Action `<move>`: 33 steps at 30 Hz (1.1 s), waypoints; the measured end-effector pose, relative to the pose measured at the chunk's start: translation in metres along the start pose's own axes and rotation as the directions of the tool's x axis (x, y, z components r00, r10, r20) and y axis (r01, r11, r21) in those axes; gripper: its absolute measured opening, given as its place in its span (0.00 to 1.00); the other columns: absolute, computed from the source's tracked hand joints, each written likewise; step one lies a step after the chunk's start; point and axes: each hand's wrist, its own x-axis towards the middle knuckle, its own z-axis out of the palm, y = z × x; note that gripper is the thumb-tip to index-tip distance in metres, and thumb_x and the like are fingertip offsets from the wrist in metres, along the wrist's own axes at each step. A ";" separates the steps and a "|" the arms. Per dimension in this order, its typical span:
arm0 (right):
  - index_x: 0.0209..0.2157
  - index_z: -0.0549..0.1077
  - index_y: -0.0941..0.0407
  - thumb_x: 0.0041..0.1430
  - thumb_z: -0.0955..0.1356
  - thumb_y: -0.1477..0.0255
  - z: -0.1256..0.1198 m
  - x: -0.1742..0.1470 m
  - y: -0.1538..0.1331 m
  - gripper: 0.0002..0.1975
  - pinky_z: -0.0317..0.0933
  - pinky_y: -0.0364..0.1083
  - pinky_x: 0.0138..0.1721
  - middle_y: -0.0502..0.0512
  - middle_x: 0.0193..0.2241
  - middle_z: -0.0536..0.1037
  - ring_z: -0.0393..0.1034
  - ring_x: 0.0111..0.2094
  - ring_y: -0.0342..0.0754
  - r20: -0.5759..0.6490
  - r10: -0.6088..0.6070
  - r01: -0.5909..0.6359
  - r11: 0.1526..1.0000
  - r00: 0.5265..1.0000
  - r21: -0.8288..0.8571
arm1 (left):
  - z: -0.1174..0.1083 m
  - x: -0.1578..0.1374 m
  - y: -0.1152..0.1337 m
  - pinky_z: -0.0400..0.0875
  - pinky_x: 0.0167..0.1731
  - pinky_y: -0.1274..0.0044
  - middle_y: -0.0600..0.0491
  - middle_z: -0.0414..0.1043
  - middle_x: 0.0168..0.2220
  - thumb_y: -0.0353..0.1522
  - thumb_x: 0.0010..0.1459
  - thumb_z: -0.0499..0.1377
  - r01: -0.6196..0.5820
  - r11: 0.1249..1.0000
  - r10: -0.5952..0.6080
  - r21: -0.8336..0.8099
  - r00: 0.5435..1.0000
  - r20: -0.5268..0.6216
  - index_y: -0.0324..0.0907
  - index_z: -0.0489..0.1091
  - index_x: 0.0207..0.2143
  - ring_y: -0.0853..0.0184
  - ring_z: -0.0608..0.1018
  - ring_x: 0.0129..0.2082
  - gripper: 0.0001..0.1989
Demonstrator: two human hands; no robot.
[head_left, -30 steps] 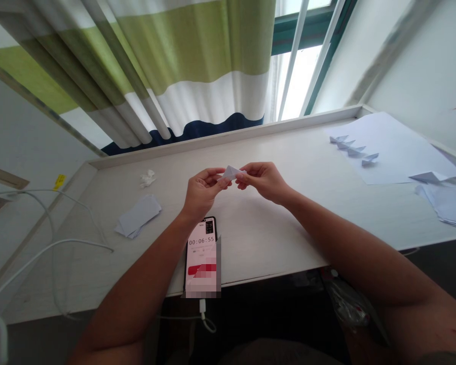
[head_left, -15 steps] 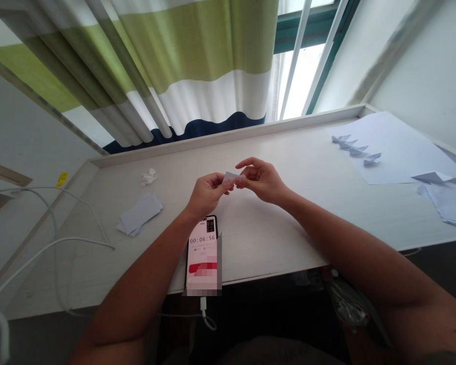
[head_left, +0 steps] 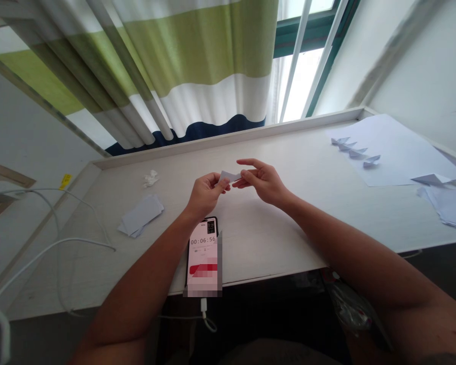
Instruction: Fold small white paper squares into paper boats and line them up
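Note:
A small folded piece of white paper point(head_left: 230, 176) is held above the middle of the desk. My left hand point(head_left: 206, 194) pinches its left end between thumb and fingers. At the other end, the thumb and fingers of my right hand point(head_left: 264, 181) grip the paper's right tip, with the index finger stretched out above it. Several small folded paper boats point(head_left: 357, 152) stand in a slanting row at the right, on a large white sheet point(head_left: 391, 152). A stack of small paper slips point(head_left: 141, 215) lies at the left.
A phone point(head_left: 203, 253) with a running timer lies at the desk's point(head_left: 266, 243) front edge, plugged into a cable. Crumpled tissue point(head_left: 150, 178) sits at the left. White cables point(head_left: 53, 243) loop over the left side. More paper point(head_left: 446, 205) is stacked at the far right.
The folded paper has shifted slightly left with my left hand, and more of it shows between the hands. My right index finger has straightened.

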 end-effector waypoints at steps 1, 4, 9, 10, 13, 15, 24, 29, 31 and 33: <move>0.55 0.75 0.57 0.63 0.77 0.52 -0.001 0.000 0.000 0.29 0.82 0.55 0.44 0.54 0.33 0.87 0.87 0.36 0.53 -0.022 0.017 -0.017 1.000 1.000 0.017 | -0.001 0.000 0.001 0.74 0.37 0.73 0.50 0.81 0.30 0.48 0.58 0.73 0.000 1.000 0.000 0.001 1.000 -0.001 0.40 0.80 0.33 0.66 0.79 0.31 0.20; 0.49 0.79 0.58 0.62 0.77 0.52 -0.001 0.001 -0.002 0.25 0.82 0.53 0.42 0.57 0.34 0.87 0.86 0.34 0.51 -0.026 0.077 -0.076 0.997 0.997 0.019 | -0.002 0.000 0.004 0.74 0.37 0.73 0.49 0.82 0.32 0.48 0.60 0.72 0.005 1.000 -0.005 0.003 1.000 0.013 0.40 0.81 0.35 0.65 0.80 0.34 0.19; 0.36 0.80 0.58 0.54 0.81 0.49 0.006 -0.003 -0.001 0.26 0.80 0.50 0.36 0.60 0.33 0.87 0.83 0.31 0.49 0.066 0.049 -0.044 0.997 0.997 -0.068 | 0.001 -0.001 0.001 0.73 0.38 0.73 0.49 0.81 0.34 0.48 0.61 0.71 0.029 1.000 -0.028 -0.003 0.999 0.043 0.40 0.80 0.37 0.64 0.80 0.36 0.20; 0.35 0.80 0.58 0.54 0.80 0.48 0.008 -0.005 0.000 0.26 0.79 0.50 0.35 0.59 0.32 0.86 0.82 0.30 0.49 0.052 0.027 -0.023 0.996 0.998 -0.089 | 0.002 -0.002 0.000 0.74 0.39 0.73 0.49 0.82 0.36 0.48 0.60 0.72 0.021 1.000 -0.021 0.011 1.000 0.011 0.40 0.79 0.38 0.64 0.81 0.37 0.19; 0.35 0.79 0.55 0.59 0.77 0.47 0.012 -0.009 0.001 0.24 0.77 0.49 0.32 0.55 0.29 0.85 0.81 0.28 0.49 -0.020 -0.084 0.077 0.967 0.996 -0.243 | 0.006 -0.004 -0.001 0.73 0.42 0.73 0.49 0.81 0.43 0.44 0.55 0.76 -0.029 0.991 0.054 0.129 0.978 -0.199 0.43 0.77 0.40 0.63 0.80 0.43 0.19; 0.36 0.80 0.54 0.65 0.75 0.50 0.012 -0.011 0.001 0.20 0.76 0.49 0.34 0.54 0.29 0.84 0.80 0.29 0.49 -0.038 -0.217 0.183 0.893 0.975 -0.411 | 0.007 -0.006 0.001 0.73 0.41 0.73 0.49 0.81 0.42 0.43 0.54 0.77 -0.028 0.986 0.069 0.163 0.966 -0.250 0.43 0.77 0.38 0.63 0.80 0.41 0.18; 0.43 0.84 0.50 0.72 0.69 0.68 0.006 -0.011 -0.002 0.10 0.69 0.52 0.38 0.57 0.39 0.84 0.76 0.38 0.52 0.218 -0.423 0.446 0.572 0.880 -0.689 | 0.010 -0.007 0.010 0.81 0.46 0.68 0.48 0.84 0.39 0.50 0.61 0.70 0.025 0.980 -0.018 -0.198 0.999 0.041 0.42 0.83 0.38 0.62 0.84 0.42 0.19; 0.45 0.81 0.52 0.66 0.70 0.70 0.006 -0.008 -0.006 0.08 0.73 0.51 0.40 0.54 0.36 0.82 0.76 0.38 0.51 -0.034 -0.417 0.331 0.766 0.908 -0.551 | 0.002 -0.004 0.008 0.79 0.40 0.69 0.46 0.86 0.38 0.45 0.61 0.72 0.054 0.994 -0.045 -0.093 0.995 0.094 0.41 0.83 0.40 0.63 0.85 0.34 0.16; 0.47 0.80 0.53 0.64 0.71 0.69 0.003 -0.006 -0.007 0.11 0.74 0.51 0.40 0.54 0.37 0.83 0.78 0.40 0.51 -0.143 -0.288 0.199 0.874 0.947 -0.444 | 0.000 -0.005 0.009 0.78 0.37 0.69 0.46 0.85 0.34 0.44 0.61 0.72 0.075 0.996 -0.067 -0.054 0.990 0.123 0.40 0.83 0.39 0.63 0.83 0.30 0.16; 0.47 0.80 0.55 0.61 0.72 0.68 0.001 -0.003 -0.005 0.13 0.75 0.51 0.40 0.55 0.37 0.84 0.79 0.40 0.52 -0.143 -0.154 0.103 0.944 0.978 -0.312 | -0.001 -0.006 0.009 0.77 0.36 0.69 0.48 0.83 0.30 0.44 0.60 0.72 0.074 0.997 -0.070 -0.024 0.988 0.140 0.40 0.83 0.37 0.63 0.82 0.29 0.15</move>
